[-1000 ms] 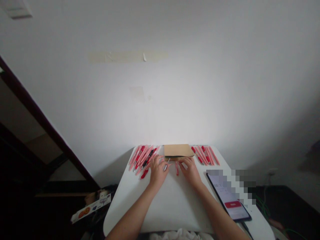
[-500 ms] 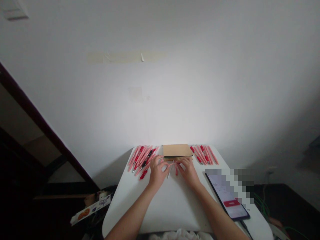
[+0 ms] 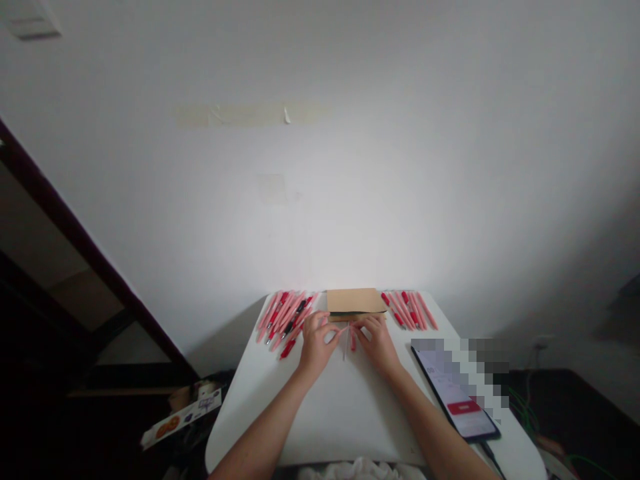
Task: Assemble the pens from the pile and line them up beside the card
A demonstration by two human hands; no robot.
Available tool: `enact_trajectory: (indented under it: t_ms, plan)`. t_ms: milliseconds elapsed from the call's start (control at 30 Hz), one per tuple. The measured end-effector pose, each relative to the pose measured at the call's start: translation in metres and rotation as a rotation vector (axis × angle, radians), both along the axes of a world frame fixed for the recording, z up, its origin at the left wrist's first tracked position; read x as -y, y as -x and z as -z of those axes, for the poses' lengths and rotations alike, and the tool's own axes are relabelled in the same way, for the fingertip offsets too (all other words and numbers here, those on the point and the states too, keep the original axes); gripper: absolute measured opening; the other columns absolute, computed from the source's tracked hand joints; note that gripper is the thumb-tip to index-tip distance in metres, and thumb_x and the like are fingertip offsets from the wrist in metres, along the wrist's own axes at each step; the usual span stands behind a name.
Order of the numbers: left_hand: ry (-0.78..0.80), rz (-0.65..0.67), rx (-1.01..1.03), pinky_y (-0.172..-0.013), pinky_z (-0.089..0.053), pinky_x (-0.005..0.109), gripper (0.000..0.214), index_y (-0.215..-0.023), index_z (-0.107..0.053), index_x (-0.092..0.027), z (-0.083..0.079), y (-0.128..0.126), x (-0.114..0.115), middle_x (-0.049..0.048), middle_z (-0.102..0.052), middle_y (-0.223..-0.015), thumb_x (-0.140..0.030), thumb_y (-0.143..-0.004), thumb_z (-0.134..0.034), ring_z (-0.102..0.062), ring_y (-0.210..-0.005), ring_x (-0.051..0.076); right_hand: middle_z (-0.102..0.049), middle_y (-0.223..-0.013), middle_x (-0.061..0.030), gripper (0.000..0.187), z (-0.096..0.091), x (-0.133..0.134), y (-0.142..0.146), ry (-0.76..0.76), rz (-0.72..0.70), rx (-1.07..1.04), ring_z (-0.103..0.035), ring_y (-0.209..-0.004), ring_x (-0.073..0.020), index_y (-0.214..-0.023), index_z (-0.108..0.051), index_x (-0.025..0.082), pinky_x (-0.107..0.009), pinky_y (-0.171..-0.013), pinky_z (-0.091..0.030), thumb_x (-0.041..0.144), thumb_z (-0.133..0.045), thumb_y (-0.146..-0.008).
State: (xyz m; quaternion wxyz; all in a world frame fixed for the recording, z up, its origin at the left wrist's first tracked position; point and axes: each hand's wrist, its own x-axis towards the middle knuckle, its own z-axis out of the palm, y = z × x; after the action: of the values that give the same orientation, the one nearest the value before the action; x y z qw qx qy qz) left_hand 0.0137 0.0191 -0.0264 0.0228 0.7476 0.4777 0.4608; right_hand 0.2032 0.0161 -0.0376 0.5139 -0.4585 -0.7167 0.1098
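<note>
Both my hands rest at the far middle of a white table (image 3: 345, 413). My left hand (image 3: 316, 345) and my right hand (image 3: 376, 343) are pinched together on the top of a thin pale refill (image 3: 345, 343) that hangs between them. A pink pen piece (image 3: 353, 340) lies beside my right hand's fingers. A heap of pink and red pens (image 3: 285, 317) lies left of my left hand. A second row of pink and red pens (image 3: 409, 310) lies to the right. A flat brown cardboard box (image 3: 354, 301) sits just beyond my fingertips.
A phone (image 3: 457, 397) with a lit screen lies at the table's right edge, with a cable running off its near end. A white wall stands right behind the table. A printed box (image 3: 183, 417) lies on the dark floor to the left.
My hands have drawn closer together. The thin refill, held by my left hand a second ago, has swung upright between both hands' fingertips.
</note>
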Motion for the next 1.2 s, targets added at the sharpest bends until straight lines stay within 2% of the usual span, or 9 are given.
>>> enact_trajectory:
  t_ms: [500, 1200]
  plan:
    - [0.067, 0.051, 0.031, -0.102, -0.047, 0.049, 0.006, -0.080, -0.076, -0.026, 0.0003, -0.0011, 0.0008, 0.0070, -0.062, -0.114, -0.020, -0.079, -0.074, -0.056, -0.114, 0.025, -0.071, -0.093, -0.0055, 0.010, -0.0001, 0.0017, 0.0024, 0.060, -0.093, 0.042, -0.058, -0.094, -0.0242, -0.089, -0.071, 0.024, -0.037, -0.086, -0.045, 0.020, -0.062, -0.088]
    - [0.076, 0.099, 0.066, -0.101, -0.051, 0.048, 0.005, -0.082, -0.076, -0.024, -0.0024, -0.0016, 0.0031, 0.0079, -0.062, -0.115, -0.023, -0.082, -0.071, -0.057, -0.115, 0.025, -0.074, -0.090, -0.0061, 0.016, -0.0030, 0.0032, 0.0036, 0.106, -0.117, -0.047, -0.062, -0.091, -0.0237, -0.089, -0.072, 0.025, -0.037, -0.083, -0.047, 0.028, -0.056, -0.090]
